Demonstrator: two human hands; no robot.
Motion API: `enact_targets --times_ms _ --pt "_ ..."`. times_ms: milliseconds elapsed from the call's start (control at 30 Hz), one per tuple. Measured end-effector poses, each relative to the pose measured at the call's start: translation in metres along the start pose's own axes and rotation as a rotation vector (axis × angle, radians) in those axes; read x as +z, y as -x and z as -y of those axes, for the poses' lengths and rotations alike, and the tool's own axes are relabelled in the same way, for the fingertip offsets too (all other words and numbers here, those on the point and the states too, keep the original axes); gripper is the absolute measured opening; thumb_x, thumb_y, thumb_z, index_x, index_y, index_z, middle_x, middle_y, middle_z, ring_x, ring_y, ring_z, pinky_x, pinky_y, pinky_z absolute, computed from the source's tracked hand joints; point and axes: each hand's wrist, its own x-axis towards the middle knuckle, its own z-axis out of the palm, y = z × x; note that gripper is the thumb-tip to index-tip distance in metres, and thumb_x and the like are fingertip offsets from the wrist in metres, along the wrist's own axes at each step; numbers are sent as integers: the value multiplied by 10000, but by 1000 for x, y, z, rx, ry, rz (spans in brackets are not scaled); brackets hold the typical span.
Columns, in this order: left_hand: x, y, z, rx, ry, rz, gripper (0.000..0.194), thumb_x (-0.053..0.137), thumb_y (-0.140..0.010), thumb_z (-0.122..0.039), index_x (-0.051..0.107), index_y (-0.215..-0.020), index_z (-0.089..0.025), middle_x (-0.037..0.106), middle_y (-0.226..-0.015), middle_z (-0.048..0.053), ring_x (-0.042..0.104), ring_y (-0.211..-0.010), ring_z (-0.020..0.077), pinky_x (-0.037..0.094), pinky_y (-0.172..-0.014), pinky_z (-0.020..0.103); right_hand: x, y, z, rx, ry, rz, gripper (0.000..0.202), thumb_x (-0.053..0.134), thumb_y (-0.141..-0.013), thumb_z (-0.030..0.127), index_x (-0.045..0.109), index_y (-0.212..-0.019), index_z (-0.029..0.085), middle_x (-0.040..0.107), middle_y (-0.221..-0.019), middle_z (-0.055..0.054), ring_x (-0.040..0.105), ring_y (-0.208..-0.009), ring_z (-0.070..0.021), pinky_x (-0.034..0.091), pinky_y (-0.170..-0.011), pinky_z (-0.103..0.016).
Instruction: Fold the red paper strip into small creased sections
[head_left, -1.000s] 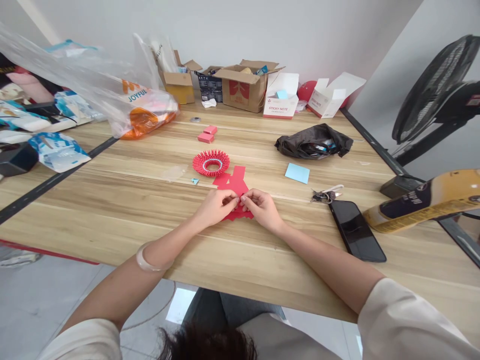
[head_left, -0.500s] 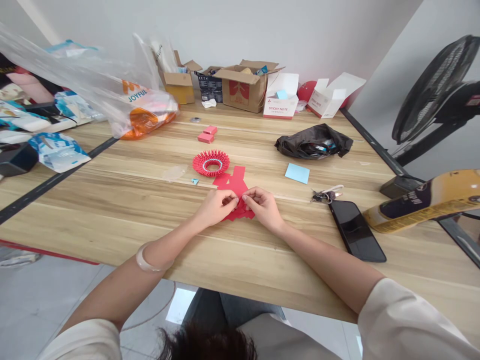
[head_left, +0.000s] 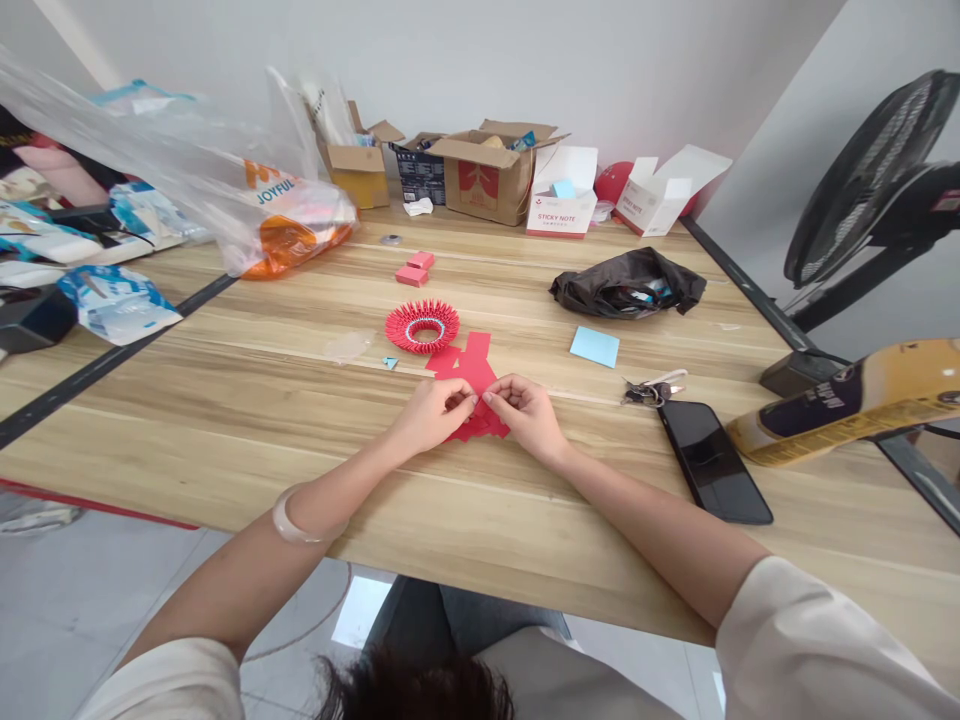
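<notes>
Several red paper pieces (head_left: 475, 358) lie in an overlapping heap at the middle of the table. Over this heap, the fingertips of my left hand (head_left: 437, 412) and my right hand (head_left: 526, 413) are pinched close together on a small red piece of paper, mostly covered by the fingers. Just beyond the heap sits a ring of folded red paper (head_left: 422, 327) with a pale blue inner band. A few small folded blue paper bits (head_left: 390, 363) rest to the left of it.
Pink-red paper blocks (head_left: 415, 269) lie farther back. To the right are a blue sticky-note pad (head_left: 595, 346), black plastic bag (head_left: 628, 284), keys (head_left: 651, 390), phone (head_left: 716, 462) and a lying bottle (head_left: 847, 402). Open boxes (head_left: 487, 180) line the wall; a plastic bag (head_left: 292, 225) stands left.
Both hands stay almost in place, with only a very slight shift of the fingertips at the red paper. Everything else on the table is unchanged.
</notes>
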Motion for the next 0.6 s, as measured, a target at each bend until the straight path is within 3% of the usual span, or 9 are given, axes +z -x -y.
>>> enact_targets --times_ms 367,600 --pt "-1 0 0 15 1 30 338 419 -870 -392 572 -699 -145 611 -622 17 531 -554 125 383 -534 231 0 0 0 5 -13 12 235 596 -752 399 535 -740 173 520 -567 24 452 -465 -87 363 -436 -211" --pt "-2 1 -1 33 -90 47 332 404 -877 -376 569 -701 -148 579 -588 4 480 -527 115 325 -511 229 0 0 1 21 0 50 221 598 -751 387 545 -739 173 543 -576 15 462 -464 -88 370 -428 -211"
